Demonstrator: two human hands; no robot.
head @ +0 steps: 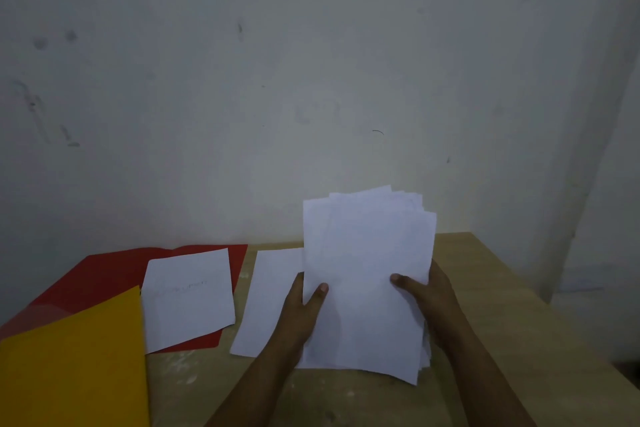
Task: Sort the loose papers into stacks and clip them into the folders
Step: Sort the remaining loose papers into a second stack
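Observation:
A loose stack of white papers (367, 274) is lifted off the table and tilted up, its sheets fanned unevenly at the top. My left hand (303, 314) grips its lower left edge, thumb on the front. My right hand (427, 295) holds the right edge, thumb on the front too. A single white sheet (188, 298) with faint writing lies on the red folder (104, 274) at the left. Another white sheet (268, 302) lies flat on the table, partly behind my left hand. A yellow folder (72, 367) overlaps the red one at the near left.
The wooden table (502, 288) stands against a scuffed pale wall (311, 80). Its right edge runs diagonally toward the near right corner, with floor beyond it.

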